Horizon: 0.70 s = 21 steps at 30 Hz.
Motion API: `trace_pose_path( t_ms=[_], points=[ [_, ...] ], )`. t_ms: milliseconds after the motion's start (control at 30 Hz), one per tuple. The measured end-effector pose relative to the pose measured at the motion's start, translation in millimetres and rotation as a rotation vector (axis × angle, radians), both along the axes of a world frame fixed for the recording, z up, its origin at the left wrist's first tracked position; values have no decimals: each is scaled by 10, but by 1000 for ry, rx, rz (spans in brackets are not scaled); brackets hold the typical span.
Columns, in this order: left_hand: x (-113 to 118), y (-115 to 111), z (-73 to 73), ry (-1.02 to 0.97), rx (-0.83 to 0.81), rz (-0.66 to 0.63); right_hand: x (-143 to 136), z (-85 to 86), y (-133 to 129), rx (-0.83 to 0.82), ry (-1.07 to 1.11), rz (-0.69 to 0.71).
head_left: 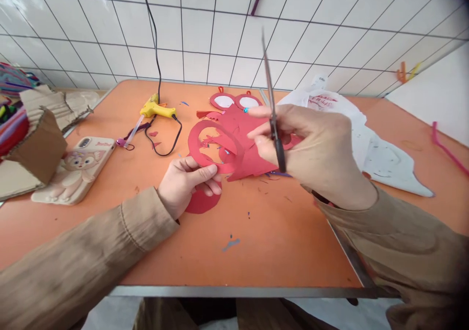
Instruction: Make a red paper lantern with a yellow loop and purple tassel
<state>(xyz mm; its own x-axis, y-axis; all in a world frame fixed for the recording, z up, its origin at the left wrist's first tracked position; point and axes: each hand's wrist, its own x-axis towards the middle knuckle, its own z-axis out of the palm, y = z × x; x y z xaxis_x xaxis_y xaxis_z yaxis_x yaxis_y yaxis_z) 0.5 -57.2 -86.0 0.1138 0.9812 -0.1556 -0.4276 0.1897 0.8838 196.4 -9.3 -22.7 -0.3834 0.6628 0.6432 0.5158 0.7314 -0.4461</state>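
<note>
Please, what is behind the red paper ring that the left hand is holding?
Through the opening of the red ring, red paper pieces and the orange tabletop show; whatever its band covers cannot be seen.

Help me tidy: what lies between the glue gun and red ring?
Between the glue gun and red ring, the head view shows a loop of black cord.

Left hand (pixel 190 177) pinching; right hand (pixel 317 149) gripping, raised higher.

Surface (pixel 286 242): smooth orange top, metal edge at 6 o'clock; ring (pixel 196 146): matt red paper; glue gun (pixel 156 107): yellow plastic; box (pixel 46 144) at 9 o'clock: rough brown cardboard; wall tiles (pixel 194 32): smooth, glossy.
</note>
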Motion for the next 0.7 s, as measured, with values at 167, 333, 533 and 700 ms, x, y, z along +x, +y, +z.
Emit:
trace_pose_path(
  t_ms=[167,333,533,700],
  points=[
    [-12,25,3,-94,-4,42,2,-112,220,-431,163,6],
    [-22,27,-4,-65,-6,16,-82,-234,280,-858,383,141],
    [-33,23,4,20,0,34,-85,-231,236,-753,376,198],
    [-53,24,20,72,66,90,-71,-252,237,-673,363,303]
  ],
)
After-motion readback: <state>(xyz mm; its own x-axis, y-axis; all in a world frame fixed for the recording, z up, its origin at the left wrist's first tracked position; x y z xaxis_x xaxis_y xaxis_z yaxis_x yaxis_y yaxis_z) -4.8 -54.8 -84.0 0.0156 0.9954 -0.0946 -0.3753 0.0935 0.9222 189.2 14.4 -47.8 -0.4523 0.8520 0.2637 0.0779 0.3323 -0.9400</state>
